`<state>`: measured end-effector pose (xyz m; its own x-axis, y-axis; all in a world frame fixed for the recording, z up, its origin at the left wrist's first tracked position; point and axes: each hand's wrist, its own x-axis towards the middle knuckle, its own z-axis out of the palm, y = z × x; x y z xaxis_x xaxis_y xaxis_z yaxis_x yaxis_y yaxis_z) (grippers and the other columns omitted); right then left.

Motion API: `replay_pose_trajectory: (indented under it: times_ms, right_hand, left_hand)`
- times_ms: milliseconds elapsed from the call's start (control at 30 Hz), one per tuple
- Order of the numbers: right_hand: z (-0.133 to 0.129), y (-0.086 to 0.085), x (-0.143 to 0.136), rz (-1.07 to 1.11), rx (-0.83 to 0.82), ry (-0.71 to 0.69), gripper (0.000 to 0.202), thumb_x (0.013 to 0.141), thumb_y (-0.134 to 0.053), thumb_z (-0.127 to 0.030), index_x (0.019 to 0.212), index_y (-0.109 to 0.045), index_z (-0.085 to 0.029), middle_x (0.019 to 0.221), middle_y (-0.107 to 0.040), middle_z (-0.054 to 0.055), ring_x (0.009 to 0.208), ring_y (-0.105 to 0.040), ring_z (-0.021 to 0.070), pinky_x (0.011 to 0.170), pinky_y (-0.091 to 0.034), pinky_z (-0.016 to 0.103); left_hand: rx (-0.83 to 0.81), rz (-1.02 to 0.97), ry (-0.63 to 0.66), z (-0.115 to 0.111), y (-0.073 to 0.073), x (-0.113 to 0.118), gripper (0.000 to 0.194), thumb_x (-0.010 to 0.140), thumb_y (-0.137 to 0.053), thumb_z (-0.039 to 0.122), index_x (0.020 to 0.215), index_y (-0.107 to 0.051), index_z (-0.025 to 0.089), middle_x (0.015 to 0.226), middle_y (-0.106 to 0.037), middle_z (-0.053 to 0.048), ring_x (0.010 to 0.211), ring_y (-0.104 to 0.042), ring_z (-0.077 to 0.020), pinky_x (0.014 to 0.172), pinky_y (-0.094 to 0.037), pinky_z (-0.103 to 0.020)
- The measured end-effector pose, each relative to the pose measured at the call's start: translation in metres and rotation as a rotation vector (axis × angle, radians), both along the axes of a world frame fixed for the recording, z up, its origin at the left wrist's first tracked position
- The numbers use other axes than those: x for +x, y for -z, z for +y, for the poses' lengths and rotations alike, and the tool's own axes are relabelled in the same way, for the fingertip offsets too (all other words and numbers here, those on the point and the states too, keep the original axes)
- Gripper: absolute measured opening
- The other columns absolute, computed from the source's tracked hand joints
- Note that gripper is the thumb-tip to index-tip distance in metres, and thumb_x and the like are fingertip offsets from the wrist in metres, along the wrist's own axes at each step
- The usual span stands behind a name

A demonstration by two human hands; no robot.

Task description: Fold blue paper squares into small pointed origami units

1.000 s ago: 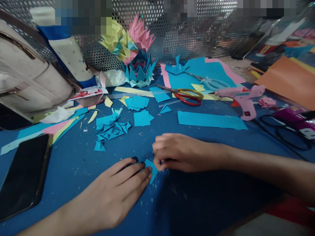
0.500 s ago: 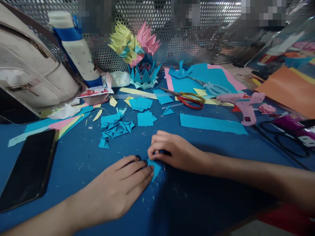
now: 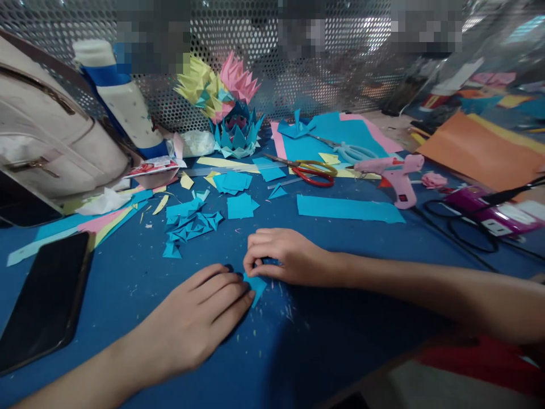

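A small piece of blue paper (image 3: 255, 288) lies on the blue tabletop between my two hands, mostly covered by fingers. My left hand (image 3: 200, 318) holds it down, its fingers close together over the left part. At its upper edge my right hand (image 3: 276, 255) pinches the paper between thumb and curled fingers. Just beyond my hands sit a cluster of small folded blue paper pieces (image 3: 191, 224) and a short stack of blue paper squares (image 3: 242, 207). A long blue paper strip (image 3: 349, 209) lies past my right hand.
A phone (image 3: 46, 295) lies at left, near a white bag (image 3: 51, 125) and a bottle (image 3: 123, 102). Scissors (image 3: 315, 172), a pink glue gun (image 3: 395, 173) with its cable and a folded paper flower model (image 3: 236, 130) stand or lie farther back. A perforated metal panel (image 3: 238, 34) closes the back.
The whole view has shifted slightly, so things appear farther left. Both hands stay on the blue paper, with only slight finger movement; slightly less of the paper shows.
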<state>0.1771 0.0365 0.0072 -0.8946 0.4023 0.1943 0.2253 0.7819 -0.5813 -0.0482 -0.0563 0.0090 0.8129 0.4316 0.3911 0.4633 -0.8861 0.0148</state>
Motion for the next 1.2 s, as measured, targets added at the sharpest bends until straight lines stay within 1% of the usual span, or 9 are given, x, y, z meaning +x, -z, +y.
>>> replay_pose_trajectory:
  times_ms: [67,200,300,367,567,733,900,1067,1200]
  right_hand:
    - [0.001,-0.004,0.002,-0.028,-0.003,-0.043,0.007,0.093,-0.065,-0.021,0.088,-0.068,-0.017,0.083,-0.062,0.0,0.082,-0.054,0.0136,0.074,-0.039,0.025]
    - [0.004,-0.015,0.009,-0.11,-0.068,-0.134,0.008,0.092,-0.065,-0.015,0.087,-0.069,-0.018,0.083,-0.061,0.0,0.082,-0.054,0.013,0.076,-0.039,0.025]
    - [0.007,-0.022,0.013,-0.174,-0.093,-0.176,0.009,0.093,-0.065,-0.017,0.086,-0.07,-0.019,0.083,-0.062,0.0,0.082,-0.053,0.0135,0.077,-0.038,0.026]
    - [0.008,-0.024,0.014,-0.193,-0.094,-0.18,0.009,0.093,-0.065,-0.019,0.085,-0.07,-0.019,0.083,-0.061,0.0,0.081,-0.053,0.0137,0.077,-0.037,0.027]
    - [0.0,-0.016,0.009,-0.145,-0.069,-0.173,0.008,0.093,-0.066,-0.02,0.086,-0.07,-0.019,0.082,-0.062,0.0,0.08,-0.052,0.0138,0.078,-0.035,0.028]
    - [-0.011,-0.009,0.004,-0.087,0.004,-0.2,0.008,0.093,-0.066,-0.024,0.089,-0.072,-0.02,0.085,-0.062,0.0,0.081,-0.05,0.0141,0.075,-0.033,0.028]
    - [-0.016,-0.004,0.0,-0.067,0.04,-0.174,0.009,0.093,-0.066,-0.027,0.089,-0.072,-0.021,0.082,-0.059,-0.001,0.08,-0.05,0.0144,0.074,-0.031,0.029]
    - [-0.02,0.0,-0.004,-0.034,0.064,-0.095,0.006,0.091,-0.069,-0.025,0.089,-0.072,-0.021,0.081,-0.06,-0.001,0.078,-0.049,0.0142,0.072,-0.031,0.028]
    - [-0.022,0.0,-0.008,-0.036,0.053,-0.036,0.005,0.092,-0.068,-0.022,0.091,-0.072,-0.019,0.082,-0.062,0.0,0.076,-0.05,0.014,0.071,-0.032,0.027]
  left_hand:
    - [0.005,-0.012,-0.002,0.0,0.0,0.0,0.039,0.105,-0.03,0.013,0.116,-0.067,0.009,0.11,-0.071,-0.01,0.101,-0.063,-0.0222,0.101,-0.045,-0.04]
    - [-0.017,-0.05,-0.005,-0.001,0.001,-0.001,0.037,0.104,-0.032,0.011,0.11,-0.069,0.008,0.109,-0.071,-0.009,0.101,-0.062,-0.021,0.105,-0.04,-0.041]
    - [-0.052,-0.079,-0.008,-0.001,0.002,-0.003,0.037,0.104,-0.033,0.01,0.107,-0.07,0.008,0.107,-0.071,-0.009,0.101,-0.062,-0.0205,0.108,-0.037,-0.041]
    - [-0.071,-0.093,-0.005,-0.001,0.002,-0.005,0.037,0.104,-0.033,0.01,0.107,-0.07,0.008,0.107,-0.071,-0.009,0.102,-0.062,-0.0204,0.109,-0.036,-0.041]
    - [-0.112,-0.108,0.006,0.0,0.005,-0.008,0.036,0.103,-0.034,0.01,0.109,-0.069,0.008,0.111,-0.071,-0.009,0.105,-0.061,-0.0211,0.11,-0.035,-0.042]
    - [-0.162,-0.135,0.03,0.002,0.006,-0.011,0.033,0.101,-0.037,0.007,0.109,-0.069,0.007,0.108,-0.071,-0.01,0.103,-0.061,-0.0212,0.11,-0.035,-0.044]
    - [-0.171,-0.133,0.029,0.003,0.007,-0.011,0.034,0.101,-0.036,0.008,0.107,-0.07,0.008,0.106,-0.07,-0.01,0.103,-0.06,-0.021,0.11,-0.035,-0.044]
    - [-0.096,-0.153,-0.014,0.001,0.005,-0.011,0.032,0.102,-0.04,0.01,0.101,-0.072,0.012,0.095,-0.067,-0.008,0.097,-0.058,-0.0208,0.104,-0.039,-0.041]
    - [-0.01,-0.187,0.008,-0.007,-0.001,-0.014,0.029,0.1,-0.043,0.007,0.093,-0.071,0.012,0.09,-0.067,-0.005,0.092,-0.058,-0.0182,0.097,-0.041,-0.037]
